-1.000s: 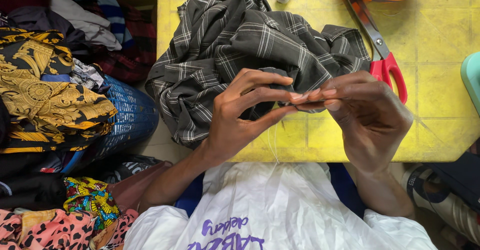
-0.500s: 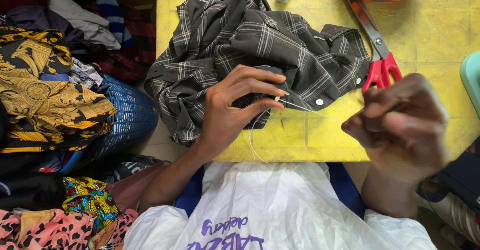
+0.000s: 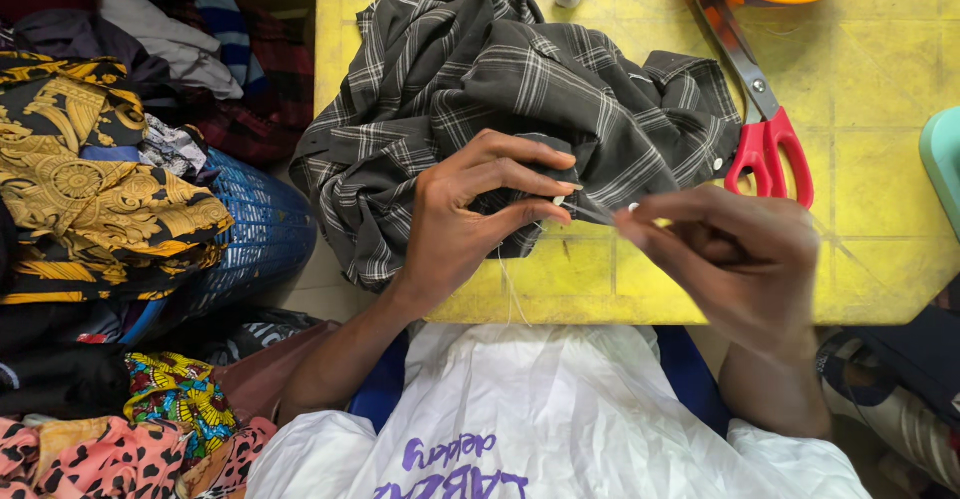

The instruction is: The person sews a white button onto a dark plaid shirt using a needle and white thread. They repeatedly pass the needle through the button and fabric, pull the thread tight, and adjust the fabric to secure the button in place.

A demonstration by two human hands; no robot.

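Back toward the cloth comes the right hand [image 3: 735,264], pinching a needle [image 3: 590,212]; the left hand [image 3: 470,214] pinches the plaid shirt [image 3: 520,89] on the yellow table [image 3: 880,189]. Keep the fold taut, stitches small.

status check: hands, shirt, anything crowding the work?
Left hand pinches plaid shirt at a white button. Right hand blurred, fingertips at the needle; grip unclear. Red-handled scissors lie just beyond, apart from both hands.
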